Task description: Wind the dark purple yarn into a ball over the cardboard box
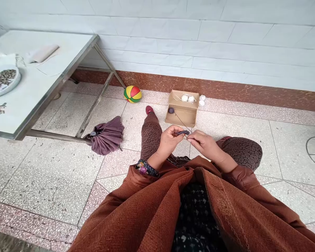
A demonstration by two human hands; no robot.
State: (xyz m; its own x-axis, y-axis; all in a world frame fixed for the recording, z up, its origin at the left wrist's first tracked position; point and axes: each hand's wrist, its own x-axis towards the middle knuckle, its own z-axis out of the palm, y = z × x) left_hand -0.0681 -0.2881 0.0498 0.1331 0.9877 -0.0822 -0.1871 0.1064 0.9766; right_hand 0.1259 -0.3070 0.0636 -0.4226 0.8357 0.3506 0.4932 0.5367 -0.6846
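Observation:
My left hand (170,140) pinches a small strip of dark purple crochet work (183,132) between thumb and fingers. Close beside it, my right hand (203,142) is closed on a thin crochet hook (186,137), whose tip meets the work; most of the hook is hidden by the fingers. A strand of dark yarn (182,121) runs up from the hands to a dark yarn ball (171,110) in an open cardboard box (182,120) on the floor. White yarn balls (184,97) rest in the box's raised lid part.
More white balls (202,103) lie right of the box. A striped ball (132,94) sits by the wall. Left, a folded purple umbrella (107,136) lies beside a metal-framed table (42,105) bearing a bowl (17,78). A wire frame (307,147) stands at the right edge.

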